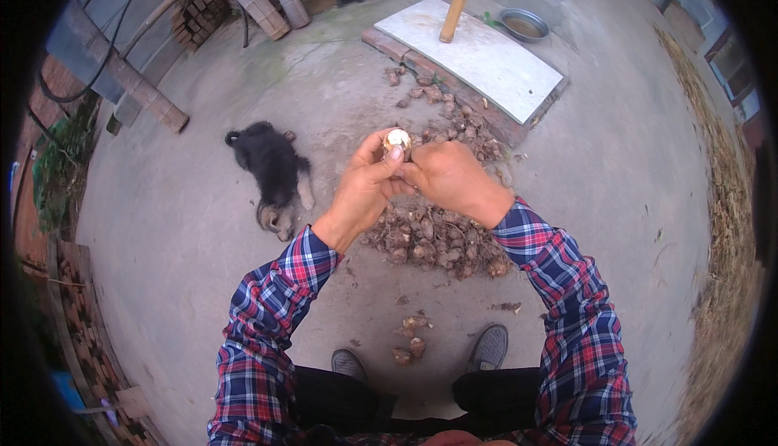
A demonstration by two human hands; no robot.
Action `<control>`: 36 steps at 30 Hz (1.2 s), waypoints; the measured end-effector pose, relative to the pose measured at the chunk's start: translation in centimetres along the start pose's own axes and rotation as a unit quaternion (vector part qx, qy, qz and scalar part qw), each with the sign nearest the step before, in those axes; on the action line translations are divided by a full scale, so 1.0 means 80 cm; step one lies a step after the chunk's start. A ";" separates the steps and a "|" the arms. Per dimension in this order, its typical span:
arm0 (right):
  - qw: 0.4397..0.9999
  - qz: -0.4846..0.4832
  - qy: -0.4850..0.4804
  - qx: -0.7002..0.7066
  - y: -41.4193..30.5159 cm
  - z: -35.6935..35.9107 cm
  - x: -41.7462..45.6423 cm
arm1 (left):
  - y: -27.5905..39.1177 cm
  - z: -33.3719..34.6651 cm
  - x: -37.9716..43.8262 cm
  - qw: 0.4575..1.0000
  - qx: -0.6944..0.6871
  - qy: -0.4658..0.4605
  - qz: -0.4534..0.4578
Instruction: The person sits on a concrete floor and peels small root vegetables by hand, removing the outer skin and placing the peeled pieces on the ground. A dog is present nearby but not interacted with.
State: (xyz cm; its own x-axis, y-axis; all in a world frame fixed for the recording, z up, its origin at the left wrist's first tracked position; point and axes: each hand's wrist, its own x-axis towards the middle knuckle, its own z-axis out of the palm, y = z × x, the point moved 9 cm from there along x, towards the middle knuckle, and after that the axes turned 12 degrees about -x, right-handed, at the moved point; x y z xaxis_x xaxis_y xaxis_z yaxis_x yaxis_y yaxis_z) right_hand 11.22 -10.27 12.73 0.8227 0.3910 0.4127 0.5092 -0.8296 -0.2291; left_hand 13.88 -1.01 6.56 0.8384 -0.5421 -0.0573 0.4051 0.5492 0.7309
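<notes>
My left hand (371, 181) holds a round root tuber (397, 140) whose upper face shows white, between thumb and fingers. Close against its right side is my right hand (447, 175), with the fingers curled; whether it grips a tool or part of the tuber is hidden. Below both hands a heap of brown, rooty tubers (434, 242) lies on the concrete. More brown tubers (468, 130) spread behind the hands, up to the brick edge of a slab. A few separate tuber pieces (410, 343) lie between my shoes.
A black and tan puppy (270, 172) lies on the ground at left. Beyond the heap are a white slab (480, 57) on bricks, a bamboo pole (459, 2) standing on it and a metal basin (524, 25). Wooden poles (127, 72) lean at upper left; dry straw (726, 233) lies along the right.
</notes>
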 end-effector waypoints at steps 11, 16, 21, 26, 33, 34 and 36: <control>0.990 -0.106 0.072 -0.055 -0.038 -0.015 -0.018 | -0.019 0.002 -0.007 0.996 -0.053 0.045 -0.060; 0.980 0.073 0.067 0.174 0.016 -0.012 -0.015 | -0.019 -0.010 -0.005 0.990 -0.098 -0.028 -0.095; 0.973 0.130 -0.028 0.187 0.025 0.003 -0.003 | -0.024 -0.017 -0.003 0.992 -0.087 -0.004 -0.090; 0.975 0.143 -0.023 0.171 0.022 0.007 -0.002 | -0.025 -0.014 -0.007 0.983 -0.153 0.000 -0.097; 0.973 0.086 0.054 0.209 0.017 0.008 -0.022 | -0.011 0.000 -0.006 0.980 -0.185 -0.013 -0.077; 0.969 0.105 0.027 0.223 0.023 0.013 -0.022 | -0.011 -0.001 -0.005 0.987 -0.150 -0.009 -0.062; 0.963 0.123 -0.009 0.238 0.029 0.021 -0.019 | -0.011 0.002 -0.003 0.996 -0.077 -0.002 -0.035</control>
State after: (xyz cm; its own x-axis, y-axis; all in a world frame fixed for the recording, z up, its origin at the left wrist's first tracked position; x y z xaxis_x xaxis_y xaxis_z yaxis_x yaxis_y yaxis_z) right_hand 11.56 -12.10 10.13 0.9352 0.2168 0.2801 0.3535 -0.6226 -0.6982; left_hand 13.29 -1.48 6.09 0.8051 -0.5845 -0.1014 0.5138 0.6016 0.6117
